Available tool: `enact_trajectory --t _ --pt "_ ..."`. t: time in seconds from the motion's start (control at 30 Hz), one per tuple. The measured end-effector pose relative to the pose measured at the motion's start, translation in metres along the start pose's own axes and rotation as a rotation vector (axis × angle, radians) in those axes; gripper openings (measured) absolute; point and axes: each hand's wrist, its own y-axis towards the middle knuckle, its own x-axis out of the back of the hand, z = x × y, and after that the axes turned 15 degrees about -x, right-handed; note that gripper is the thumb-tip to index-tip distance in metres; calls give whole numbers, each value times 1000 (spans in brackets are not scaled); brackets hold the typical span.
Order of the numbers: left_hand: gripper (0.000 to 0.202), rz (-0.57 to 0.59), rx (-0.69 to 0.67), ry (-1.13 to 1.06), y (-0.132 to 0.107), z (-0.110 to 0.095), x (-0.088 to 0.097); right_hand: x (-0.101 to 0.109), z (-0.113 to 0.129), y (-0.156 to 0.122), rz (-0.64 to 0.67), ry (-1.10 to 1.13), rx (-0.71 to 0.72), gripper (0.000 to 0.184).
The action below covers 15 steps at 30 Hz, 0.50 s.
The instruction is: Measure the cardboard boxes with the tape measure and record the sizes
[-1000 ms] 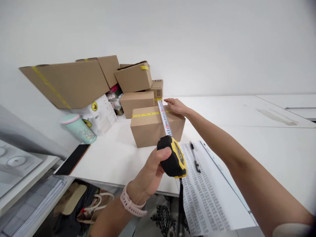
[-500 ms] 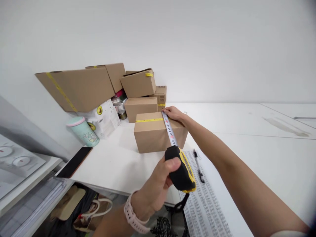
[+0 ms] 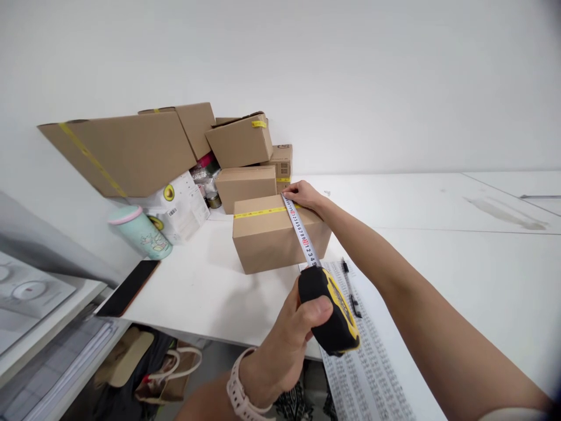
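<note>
In my left hand (image 3: 291,336) is a black and yellow tape measure (image 3: 328,310), its case gripped between thumb and fingers in front of a closed cardboard box (image 3: 267,248). The white blade (image 3: 299,229) runs out of the case and slants across the top of the box to its far edge. There my right hand (image 3: 304,194) pinches the blade's end, fingers closed, with the wrist over the box's right part. Yellow tape (image 3: 258,213) crosses the box top.
More cardboard boxes (image 3: 245,182) are stacked behind and left. A mint tumbler (image 3: 146,237) leans by a white avocado-print box (image 3: 186,207). A black flat item (image 3: 129,289) lies at the table's left edge. Right of the tape measure are a pen (image 3: 350,286) and printed sheets (image 3: 368,374).
My left hand has drawn the tape measure a little toward me and to the right, so more blade shows. My right hand still holds the blade's end at the far edge. The view shifted slightly.
</note>
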Motion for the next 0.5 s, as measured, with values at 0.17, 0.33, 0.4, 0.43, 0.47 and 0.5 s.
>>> enact_trajectory --t 0.17,0.33,0.4,0.43,0.47,0.5 --pt "50 0 -5 -33 0 -4 -3 4 9 -6 -2 1 -18 15" --pt "54 88 -5 52 -2 -7 4 27 12 -23 -204 109 8 19" --pt "72 115 5 162 -3 -6 10 38 14 -46 -276 151 108 23" --pt "81 125 15 239 -3 -5 12 44 16 -63 -295 165 150 25" --pt "90 137 21 316 -3 -4 15 49 18 -82 -315 171 168 26" --pt "97 154 18 383 -3 -4 17 52 20 -102 -319 168 162 29"
